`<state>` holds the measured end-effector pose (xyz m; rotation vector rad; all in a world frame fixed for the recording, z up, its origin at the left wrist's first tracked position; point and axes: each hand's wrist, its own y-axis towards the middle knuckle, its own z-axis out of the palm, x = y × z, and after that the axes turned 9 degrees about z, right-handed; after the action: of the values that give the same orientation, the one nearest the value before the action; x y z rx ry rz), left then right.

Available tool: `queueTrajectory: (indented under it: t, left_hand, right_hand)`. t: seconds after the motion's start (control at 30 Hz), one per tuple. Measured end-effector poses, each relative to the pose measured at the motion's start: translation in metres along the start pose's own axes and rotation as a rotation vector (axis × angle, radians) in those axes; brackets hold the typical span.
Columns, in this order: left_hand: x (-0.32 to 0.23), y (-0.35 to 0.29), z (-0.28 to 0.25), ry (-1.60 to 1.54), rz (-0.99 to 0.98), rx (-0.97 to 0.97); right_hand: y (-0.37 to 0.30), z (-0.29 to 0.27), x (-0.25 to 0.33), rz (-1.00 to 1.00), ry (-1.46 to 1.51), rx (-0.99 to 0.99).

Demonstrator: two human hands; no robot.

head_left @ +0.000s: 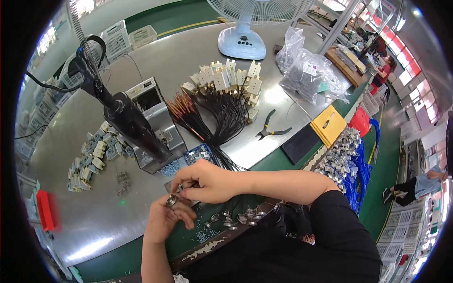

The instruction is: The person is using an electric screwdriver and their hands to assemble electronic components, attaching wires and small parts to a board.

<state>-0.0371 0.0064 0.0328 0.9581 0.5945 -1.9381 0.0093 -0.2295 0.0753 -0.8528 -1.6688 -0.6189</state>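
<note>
Metal ring part (171, 200), small, rigid and judged light, sat low centre of the frame above the counter (94, 221), pinched by left hand (165, 218); right hand (207, 181) closed its grip on its top edge; rim hold advised

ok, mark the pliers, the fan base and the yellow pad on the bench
pliers (270, 128), head view, on the pivot where the handles meet
fan base (241, 43), head view, on its pale blue top
yellow pad (329, 124), head view, middle of its face
</note>
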Motion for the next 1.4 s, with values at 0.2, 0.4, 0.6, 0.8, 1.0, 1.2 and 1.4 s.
queueTrajectory:
  t: [0.2,0.4,0.6,0.8,1.0,1.2,1.4]
  left_hand:
    - [0.019,-0.007,-0.021,-0.257,0.029,-0.056]
    - [0.009,-0.015,0.005,0.33,0.231,-0.249]
    - [0.015,0.003,0.011,0.413,0.387,-0.212]
    - [0.008,0.005,0.008,0.176,0.29,-0.164]
    - [-0.054,-0.013,-0.019,0.904,0.455,-0.195]
    - [-0.121,-0.037,-0.12,1.915,0.43,-0.917]
    - [-0.11,-0.066,-0.177,2.239,0.292,-0.867]
  right_hand:
    - [0.0,-0.003,0.001,-0.18,0.036,0.064]
    - [0.004,0.011,0.006,-0.123,-0.09,0.069]
    - [0.004,-0.006,-0.004,-0.229,-0.108,0.035]
    - [0.009,-0.013,0.005,-0.093,-0.23,0.111]
    - [0.001,-0.041,0.011,0.064,-0.613,0.042]
    - [-0.005,-0.039,-0.001,0.049,-0.866,0.065]
    - [-0.007,-0.039,-0.016,0.008,-0.857,0.094]
